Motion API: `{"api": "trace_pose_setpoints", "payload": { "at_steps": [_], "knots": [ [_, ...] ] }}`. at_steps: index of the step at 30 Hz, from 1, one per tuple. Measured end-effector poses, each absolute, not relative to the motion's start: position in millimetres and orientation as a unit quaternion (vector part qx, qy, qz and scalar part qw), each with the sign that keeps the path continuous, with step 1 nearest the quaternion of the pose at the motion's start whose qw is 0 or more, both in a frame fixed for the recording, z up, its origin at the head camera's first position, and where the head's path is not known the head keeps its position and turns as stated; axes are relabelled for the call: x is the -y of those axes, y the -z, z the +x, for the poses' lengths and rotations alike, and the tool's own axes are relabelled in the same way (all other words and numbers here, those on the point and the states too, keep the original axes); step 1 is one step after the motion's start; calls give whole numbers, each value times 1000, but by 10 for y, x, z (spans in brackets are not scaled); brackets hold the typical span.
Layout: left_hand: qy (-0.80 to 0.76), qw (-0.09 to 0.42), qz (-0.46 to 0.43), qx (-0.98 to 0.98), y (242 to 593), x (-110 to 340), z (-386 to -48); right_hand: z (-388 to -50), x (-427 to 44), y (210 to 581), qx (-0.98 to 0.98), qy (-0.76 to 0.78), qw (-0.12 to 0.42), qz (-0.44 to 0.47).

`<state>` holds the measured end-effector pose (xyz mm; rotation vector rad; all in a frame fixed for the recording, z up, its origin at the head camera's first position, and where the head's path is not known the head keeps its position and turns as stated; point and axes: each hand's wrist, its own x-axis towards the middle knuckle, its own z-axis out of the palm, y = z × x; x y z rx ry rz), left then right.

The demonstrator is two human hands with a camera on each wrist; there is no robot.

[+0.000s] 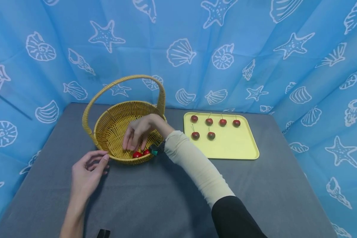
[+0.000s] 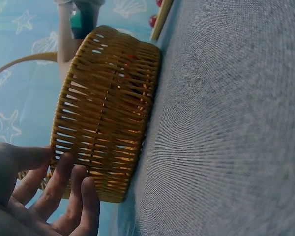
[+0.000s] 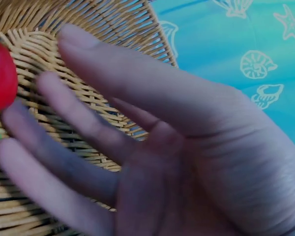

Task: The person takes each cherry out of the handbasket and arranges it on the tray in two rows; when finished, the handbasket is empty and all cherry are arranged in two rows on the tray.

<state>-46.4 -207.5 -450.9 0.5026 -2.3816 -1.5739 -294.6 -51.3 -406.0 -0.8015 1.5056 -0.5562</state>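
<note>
A yellow wicker basket with a tall arched handle stands at the back left of the table. My left hand pinches its near rim between thumb and fingers, which the left wrist view shows from the side. Inside the basket hangs my right hand, its fingers relaxed and slightly bent, with nothing between them. Close to those fingertips, red cherries lie by the near inner wall. The right wrist view shows a cherry beside the fingers, with a green stem below it.
Right of the basket lies a pale yellow tray with several dark red cherries in two rows. Grey cloth covers the table. A blue curtain with shell prints hangs behind. A small black object shows at the front edge.
</note>
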Motion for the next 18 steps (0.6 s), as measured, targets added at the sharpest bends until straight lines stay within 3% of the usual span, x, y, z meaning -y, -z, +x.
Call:
{"api": "trace_pose_setpoints", "payload": {
  "at_steps": [18],
  "knots": [
    [534,125,173,818,4502,2064,-459,-2806,527,4069,-602,237,682,-340]
  ]
}}
